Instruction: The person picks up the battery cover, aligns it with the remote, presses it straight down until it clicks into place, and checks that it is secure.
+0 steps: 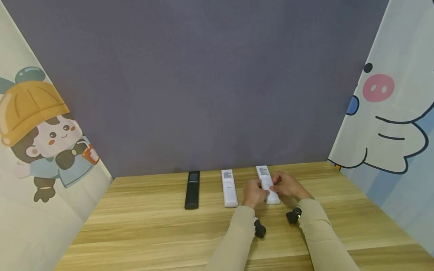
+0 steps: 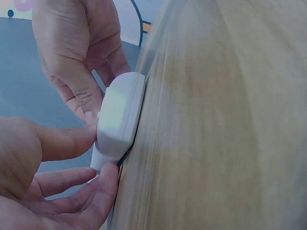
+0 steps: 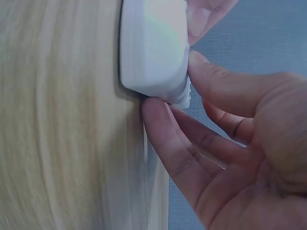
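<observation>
The rightmost white remote control [image 1: 263, 175] lies on the wooden table with a printed label at its far end. My left hand [image 1: 255, 193] holds its left edge, thumb on the upper face and fingertips low along the side. From the other side my right hand [image 1: 289, 186] grips it in the same way, thumb on top, as the right wrist view shows. The remote's rounded near end [image 2: 117, 110] rests on or very close to the tabletop. To the left lie a second white remote control [image 1: 229, 190] and a black remote control [image 1: 192, 192], both untouched.
The wooden table [image 1: 152, 233] ends at a dark grey back panel [image 1: 203, 94]. Cartoon-printed side panels stand at the left [image 1: 81, 195] and right [image 1: 400, 150]. Small black devices sit at both wrists.
</observation>
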`<control>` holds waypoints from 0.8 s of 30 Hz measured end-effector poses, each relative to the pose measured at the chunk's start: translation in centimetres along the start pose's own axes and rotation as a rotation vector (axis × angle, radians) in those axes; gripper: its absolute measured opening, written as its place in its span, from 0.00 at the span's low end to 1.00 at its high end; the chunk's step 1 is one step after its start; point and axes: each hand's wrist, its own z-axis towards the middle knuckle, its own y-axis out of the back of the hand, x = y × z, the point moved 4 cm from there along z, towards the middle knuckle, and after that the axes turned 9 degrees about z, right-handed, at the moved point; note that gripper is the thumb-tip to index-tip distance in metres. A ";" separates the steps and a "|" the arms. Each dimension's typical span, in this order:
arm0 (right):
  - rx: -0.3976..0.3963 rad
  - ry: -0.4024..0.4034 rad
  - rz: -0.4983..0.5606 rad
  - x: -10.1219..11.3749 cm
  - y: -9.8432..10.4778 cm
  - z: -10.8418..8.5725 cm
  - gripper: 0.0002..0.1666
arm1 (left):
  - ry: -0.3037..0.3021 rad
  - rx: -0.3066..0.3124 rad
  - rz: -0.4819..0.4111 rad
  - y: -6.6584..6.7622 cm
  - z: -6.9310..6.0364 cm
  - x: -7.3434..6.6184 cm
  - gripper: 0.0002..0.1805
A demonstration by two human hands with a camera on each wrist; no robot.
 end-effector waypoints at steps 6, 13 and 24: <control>-0.009 0.010 0.014 0.0 -0.1 -0.1 0.12 | 0.004 0.009 0.036 0.0 0.0 -0.1 0.14; -0.018 0.001 0.006 0.1 -0.4 -0.2 0.11 | 0.041 0.018 0.026 -0.1 -0.1 -0.2 0.22; 0.015 0.015 -0.020 0.5 -0.5 -0.4 0.15 | 0.002 -0.002 0.080 -0.1 -0.1 -0.6 0.24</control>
